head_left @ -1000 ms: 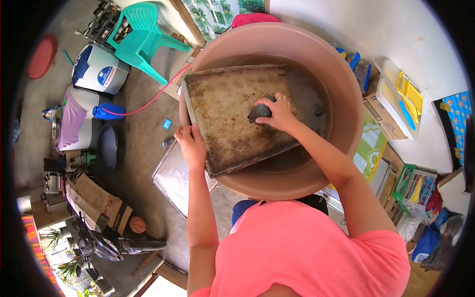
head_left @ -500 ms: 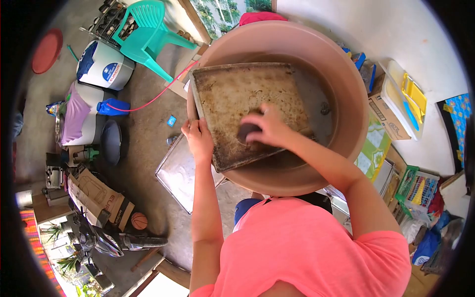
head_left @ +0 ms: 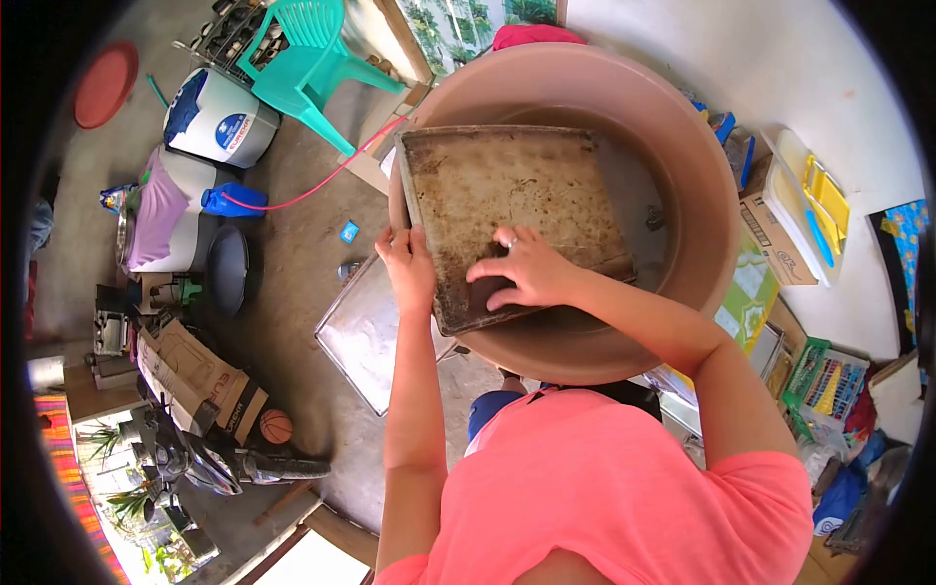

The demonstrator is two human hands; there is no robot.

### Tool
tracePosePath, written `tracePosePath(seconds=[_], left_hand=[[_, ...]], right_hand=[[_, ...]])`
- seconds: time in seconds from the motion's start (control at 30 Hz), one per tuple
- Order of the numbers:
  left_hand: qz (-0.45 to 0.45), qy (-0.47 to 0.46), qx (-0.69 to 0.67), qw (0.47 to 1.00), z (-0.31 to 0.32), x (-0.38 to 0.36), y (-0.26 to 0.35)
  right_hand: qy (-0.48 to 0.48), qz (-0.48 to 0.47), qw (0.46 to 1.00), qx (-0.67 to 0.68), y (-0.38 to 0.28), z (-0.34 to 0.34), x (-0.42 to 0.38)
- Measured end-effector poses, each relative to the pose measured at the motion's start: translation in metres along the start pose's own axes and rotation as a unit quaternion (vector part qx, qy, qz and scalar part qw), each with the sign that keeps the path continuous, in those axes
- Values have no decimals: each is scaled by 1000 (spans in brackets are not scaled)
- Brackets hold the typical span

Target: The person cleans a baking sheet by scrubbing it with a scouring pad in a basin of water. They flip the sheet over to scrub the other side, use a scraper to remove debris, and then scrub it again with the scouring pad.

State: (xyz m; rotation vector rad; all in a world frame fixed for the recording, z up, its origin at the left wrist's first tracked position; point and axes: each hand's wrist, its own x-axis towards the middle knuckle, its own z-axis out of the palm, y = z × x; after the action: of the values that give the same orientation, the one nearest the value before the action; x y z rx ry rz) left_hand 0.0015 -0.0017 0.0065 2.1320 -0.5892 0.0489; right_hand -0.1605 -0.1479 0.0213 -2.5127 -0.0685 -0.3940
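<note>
A grimy, rust-stained rectangular baking tray [head_left: 512, 190] leans at a tilt in a large brown plastic tub [head_left: 704, 205], its left edge over the tub's rim. My left hand [head_left: 408, 268] is closed on that left edge, near the lower corner. Over the lower part of the tray, my right hand [head_left: 531, 271] curves its fingers around a dark scrubbing pad [head_left: 483, 292] pressed to the surface. Most of the pad's outline blends with the dark stains. Murky water and a small dark object [head_left: 654, 217] lie at the tub's right side.
Another metal tray [head_left: 361, 331] lies on the floor left of the tub. A green plastic chair [head_left: 307, 73], a white washing machine [head_left: 219, 122], a black basin [head_left: 227, 270] and a blue container [head_left: 232, 199] stand further left. To the right are a cardboard box [head_left: 775, 234] and baskets [head_left: 829, 380].
My right hand has moved down and slightly left over the tray with the dark pad. The left hand keeps its hold on the edge. The whole view has shifted a little.
</note>
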Motion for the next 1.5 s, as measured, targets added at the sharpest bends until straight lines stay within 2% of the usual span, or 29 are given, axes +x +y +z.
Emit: tracePosePath(seconds=[0.03,0.13,0.23,0.27,0.37,0.4,0.57,0.63,0.73,0.87,0.9,0.97,1.07,1.2,1.23,1.33,1.4,1.5], left_hand=[[0,-1,4,1000,-1,0,2],[-25,-5,-20,999,-1,-5,0],[-53,-18,-72,996,-4,-4,1],[-63,-25,-94,993,-5,-3,1],[-24,-32,-72,997,-4,-1,-9],[-39,-35,-80,995,-5,-1,-7],[-99,-52,-130,985,-9,1,-1],[-94,-63,-123,986,-11,3,0],[-102,-59,-140,983,-11,1,-3],[-88,-43,-138,986,-3,2,-14],[-80,-43,-126,988,-5,3,-10],[-79,-54,-137,986,-7,6,-4],[-107,-57,-161,979,-10,0,-1],[-86,-51,-159,982,-7,2,-6],[-83,-57,-155,983,-7,4,-5],[-91,-65,-149,982,-12,1,-2],[-107,-63,-157,980,-11,3,-2],[-77,-40,-133,987,-4,1,-13]], right_hand=[[-13,30,999,11,6,-3,5],[36,96,993,-58,20,-3,24],[51,-5,996,-79,8,-6,19],[39,-10,997,-71,13,-8,21],[29,54,998,-30,25,-9,44],[62,63,996,-22,26,-9,57],[-22,-39,999,10,-15,2,46],[-10,-62,998,-6,-16,2,39],[62,10,997,-50,9,-2,57],[-39,-71,996,-38,-21,-9,38],[-28,-91,995,-7,-28,-3,30],[-31,-81,996,-24,-23,-2,33],[64,-7,997,-51,7,0,56],[-34,-73,997,-10,-20,-2,33],[-19,-81,996,-8,-23,2,30],[11,-2,1000,-29,-8,-3,46],[9,-4,1000,-27,-16,-1,45],[-19,-16,1000,-16,-23,-3,24]])
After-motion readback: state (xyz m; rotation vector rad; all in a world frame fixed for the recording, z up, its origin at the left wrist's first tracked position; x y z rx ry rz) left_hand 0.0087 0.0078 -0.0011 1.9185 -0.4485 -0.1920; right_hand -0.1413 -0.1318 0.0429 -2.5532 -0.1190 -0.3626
